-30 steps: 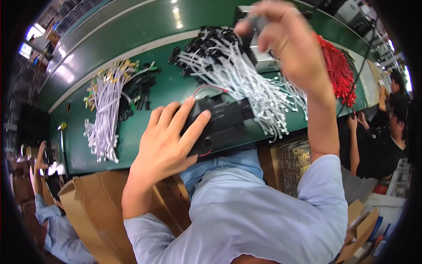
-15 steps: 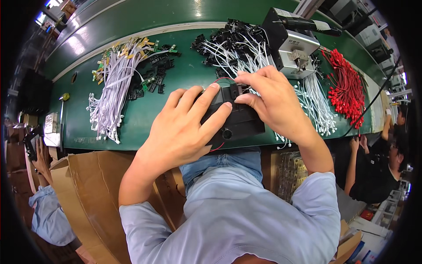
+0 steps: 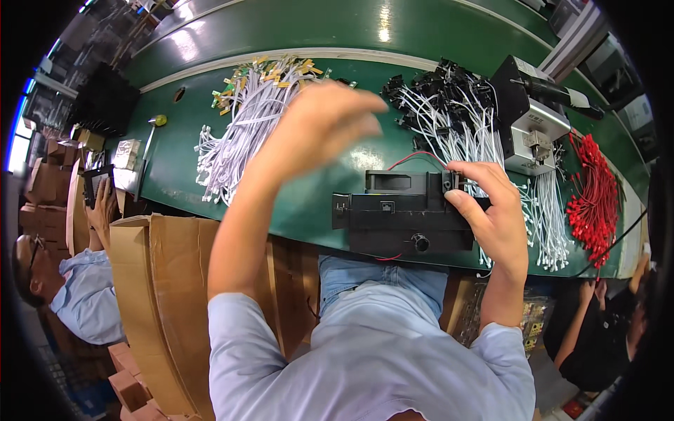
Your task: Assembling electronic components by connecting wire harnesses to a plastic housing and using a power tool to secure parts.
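Note:
A black plastic housing lies at the table's front edge, with a round knob low on its front face. A thin red wire arches over its top, and a short red end shows beneath it. My right hand grips the upper right corner, thumb and fingers around a small black part there; what is between the fingertips is partly hidden. Raised and blurred, my left hand is apart from the housing, above the right side of a bundle of white cables with green and yellow ends.
Black connectors on white cables are heaped at the back. Right of them stand a metal-fronted device with a black-handled tool on top, then red wires. A cardboard box stands below the table. Co-workers sit at both sides.
My left hand has let go of the housing and moved up and left toward the white cables. My right hand stays at the housing's corner. The whole view has shifted.

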{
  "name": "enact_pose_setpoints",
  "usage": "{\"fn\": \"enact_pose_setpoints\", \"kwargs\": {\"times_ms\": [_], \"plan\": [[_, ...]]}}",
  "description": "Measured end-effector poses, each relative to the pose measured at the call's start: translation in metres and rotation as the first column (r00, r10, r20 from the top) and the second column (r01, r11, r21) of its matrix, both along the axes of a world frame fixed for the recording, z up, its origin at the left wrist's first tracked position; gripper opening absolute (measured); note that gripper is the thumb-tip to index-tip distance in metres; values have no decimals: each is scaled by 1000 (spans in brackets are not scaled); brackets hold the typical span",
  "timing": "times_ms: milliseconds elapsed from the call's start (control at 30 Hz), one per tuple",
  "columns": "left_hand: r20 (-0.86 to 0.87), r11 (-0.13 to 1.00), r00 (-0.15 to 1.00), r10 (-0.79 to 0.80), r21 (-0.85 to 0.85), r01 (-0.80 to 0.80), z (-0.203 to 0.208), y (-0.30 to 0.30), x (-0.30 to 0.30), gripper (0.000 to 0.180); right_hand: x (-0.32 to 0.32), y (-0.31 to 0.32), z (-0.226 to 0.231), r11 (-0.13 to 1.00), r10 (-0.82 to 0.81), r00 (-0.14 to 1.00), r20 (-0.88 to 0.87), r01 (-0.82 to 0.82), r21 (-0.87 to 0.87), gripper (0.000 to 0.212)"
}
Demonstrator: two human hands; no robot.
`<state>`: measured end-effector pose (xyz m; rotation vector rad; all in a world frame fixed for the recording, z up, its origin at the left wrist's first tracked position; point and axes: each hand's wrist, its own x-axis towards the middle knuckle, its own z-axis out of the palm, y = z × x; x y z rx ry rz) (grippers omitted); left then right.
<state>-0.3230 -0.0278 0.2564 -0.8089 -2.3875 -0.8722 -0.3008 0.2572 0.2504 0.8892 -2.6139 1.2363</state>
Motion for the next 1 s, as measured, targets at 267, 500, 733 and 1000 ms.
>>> {"fn": "enact_pose_setpoints", "kwargs": {"times_ms": [267,500,733,1000], "plan": [[37,757,978,206,-639,-135,-71,-60,-128,48,-6,-2,-1,999,42,998,49,-41,-6,32],[250,595,942,222,-801,73,-61,-43,-166,49,-13,-6,-2,999,41,999,32,-40,-27,30],[132,555,991,37,-827,90,-77,-69,-174,15,-8,-5,-2,996,49,997,54,-45,-73,31],[-311,680,948,-65,-709,-186,-43,-87,-150,11,-1,-1,-5,997,8,997,79,-1,-81,30]]}}
